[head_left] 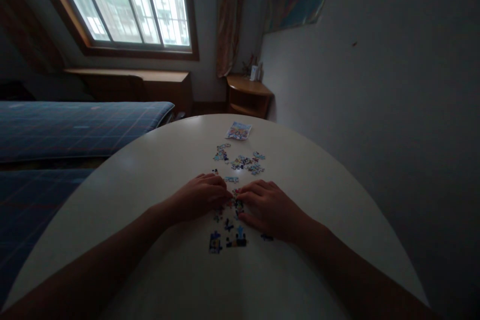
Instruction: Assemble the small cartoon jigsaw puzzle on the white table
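Head view: the left hand [204, 193] and right hand [270, 208], fingers curled, nearly meet over puzzle pieces [239, 206] on the white table [322, 175]; whether either pinches one cannot be told. More pieces lie beyond, before a picture sheet [239, 131].

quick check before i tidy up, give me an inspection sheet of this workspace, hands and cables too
Surface: pale, round-edged table
Job's things: puzzle pieces, some joined, on both the near and far sides of the hands; picture sheet beyond them
Clutter: white object on the corner shelf, too small to identify
Hands: left hand and right hand nearly meet over the pieces; grip unclear
Cables: nothing seen
Surroundings: window ahead, blue plaid mattress left, wall right
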Motion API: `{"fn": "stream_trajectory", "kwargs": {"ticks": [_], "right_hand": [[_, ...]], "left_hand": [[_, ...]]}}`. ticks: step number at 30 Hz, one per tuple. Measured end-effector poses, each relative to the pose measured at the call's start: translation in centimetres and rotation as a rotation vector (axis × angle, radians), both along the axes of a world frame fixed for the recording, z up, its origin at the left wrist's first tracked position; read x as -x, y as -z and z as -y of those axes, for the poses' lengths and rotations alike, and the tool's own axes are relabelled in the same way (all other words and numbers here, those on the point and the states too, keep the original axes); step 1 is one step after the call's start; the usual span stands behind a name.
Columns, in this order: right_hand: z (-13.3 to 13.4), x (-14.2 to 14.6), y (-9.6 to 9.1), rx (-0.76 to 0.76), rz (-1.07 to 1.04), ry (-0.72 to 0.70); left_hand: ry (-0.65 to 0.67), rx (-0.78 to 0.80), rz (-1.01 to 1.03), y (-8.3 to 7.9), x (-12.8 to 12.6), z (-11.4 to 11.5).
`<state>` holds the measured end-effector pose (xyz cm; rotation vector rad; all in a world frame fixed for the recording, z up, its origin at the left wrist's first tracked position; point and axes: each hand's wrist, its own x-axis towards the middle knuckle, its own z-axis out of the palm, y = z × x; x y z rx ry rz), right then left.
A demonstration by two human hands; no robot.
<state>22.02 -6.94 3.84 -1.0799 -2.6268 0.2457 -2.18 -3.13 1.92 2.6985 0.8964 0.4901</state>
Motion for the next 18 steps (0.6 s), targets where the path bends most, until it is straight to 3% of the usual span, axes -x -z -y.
{"fn": "stream_trajectory", "kwargs": {"ticks": [9, 13, 18], "right_hand": [[-0.3, -0.3, 0.8, 0.001, -0.068, 0.026], [-1.4, -1.3, 1.0, 0.001, -0.115, 0.117], [-3.2, -3.1, 1.8, -0.017, -0.11, 0.255]], "left_hand": [[-0.153, -0.039, 0.131, 1.8, 1.2, -1.6], [-0.241, -0.039, 0.131, 2.1, 1.4, -1.6], [-0.251, -0.01, 0.098, 2.1, 1.2, -1.4]]}}
